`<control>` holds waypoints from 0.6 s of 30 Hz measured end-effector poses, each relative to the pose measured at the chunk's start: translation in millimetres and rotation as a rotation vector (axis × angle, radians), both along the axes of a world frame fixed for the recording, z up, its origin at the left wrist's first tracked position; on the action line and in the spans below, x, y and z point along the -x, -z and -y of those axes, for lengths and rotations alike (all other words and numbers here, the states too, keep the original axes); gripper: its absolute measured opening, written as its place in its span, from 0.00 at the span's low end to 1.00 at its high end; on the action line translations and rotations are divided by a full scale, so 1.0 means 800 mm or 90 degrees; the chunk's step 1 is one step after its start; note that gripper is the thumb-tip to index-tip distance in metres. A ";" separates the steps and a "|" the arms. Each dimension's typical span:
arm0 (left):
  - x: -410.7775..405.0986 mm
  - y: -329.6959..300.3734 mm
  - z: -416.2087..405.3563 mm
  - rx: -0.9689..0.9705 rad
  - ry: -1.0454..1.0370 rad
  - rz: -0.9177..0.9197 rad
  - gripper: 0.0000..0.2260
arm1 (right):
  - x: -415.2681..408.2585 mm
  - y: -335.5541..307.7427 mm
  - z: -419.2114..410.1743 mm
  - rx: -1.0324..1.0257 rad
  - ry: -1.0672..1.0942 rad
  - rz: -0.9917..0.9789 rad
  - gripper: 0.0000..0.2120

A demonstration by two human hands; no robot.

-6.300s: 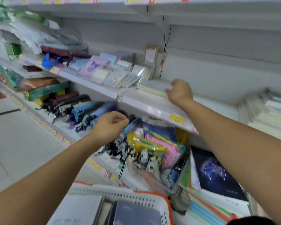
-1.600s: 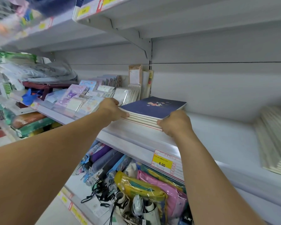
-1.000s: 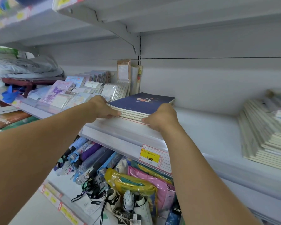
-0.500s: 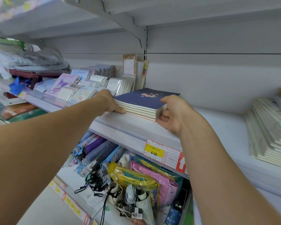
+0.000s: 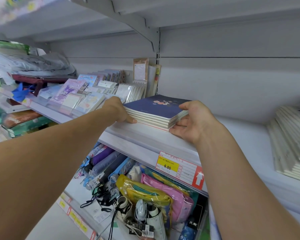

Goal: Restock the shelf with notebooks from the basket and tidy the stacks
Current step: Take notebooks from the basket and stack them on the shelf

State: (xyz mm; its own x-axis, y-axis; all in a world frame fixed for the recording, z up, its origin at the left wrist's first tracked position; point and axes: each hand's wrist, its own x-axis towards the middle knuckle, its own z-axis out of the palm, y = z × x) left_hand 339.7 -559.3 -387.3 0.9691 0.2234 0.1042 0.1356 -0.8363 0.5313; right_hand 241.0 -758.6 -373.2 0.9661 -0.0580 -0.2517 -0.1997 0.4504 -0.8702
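A small stack of notebooks (image 5: pixel 156 110) with a dark blue cover on top lies on the white shelf (image 5: pixel 145 137). My left hand (image 5: pixel 119 110) presses against the stack's left front corner, fingers curled along the spines. My right hand (image 5: pixel 192 121) cups the right front corner, thumb up by the top cover and fingers flat against the side edges. Both hands touch the stack from opposite sides. The basket is out of view.
A taller leaning pile of pale notebooks (image 5: pixel 291 141) sits at the shelf's right end. Packs of stationery and notepads (image 5: pixel 87 96) crowd the left. A yellow 6.00 price tag (image 5: pixel 178 166) hangs on the shelf lip. Umbrellas and pouches (image 5: pixel 137 189) fill the shelf below.
My right hand slid from the stack's front edge round to its right corner and spread its fingers. The left hand stayed at the left corner. Earlier, the stack had no blue notebook on top.
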 end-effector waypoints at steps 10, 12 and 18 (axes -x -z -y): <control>-0.005 -0.001 0.000 -0.025 0.001 -0.024 0.38 | -0.013 0.012 0.006 -0.036 -0.006 -0.005 0.06; -0.005 -0.001 0.000 -0.025 -0.006 -0.027 0.38 | -0.014 0.012 0.006 -0.055 -0.013 -0.007 0.06; 0.040 -0.013 0.010 -0.092 0.020 0.028 0.32 | -0.001 -0.006 -0.009 0.071 0.030 0.046 0.03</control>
